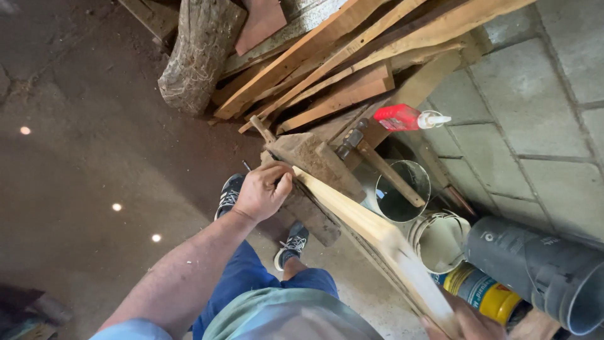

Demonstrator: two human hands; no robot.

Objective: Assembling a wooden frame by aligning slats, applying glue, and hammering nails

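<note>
Left hand (263,190) closed, fingers curled over the far end of a pale wooden plank (365,230), pressing it onto a rough wooden block (313,157); right hand (469,322) at the lower frame edge, fingers wrapped on the plank's near end; hammer (377,160) rests across a metal bucket (402,191) just beside; red glue bottle (406,118) lies on stacked boards (352,56)

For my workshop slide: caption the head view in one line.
Left hand presses one end of a pale plank, right hand holds the other, beside buckets and stacked boards.
</note>
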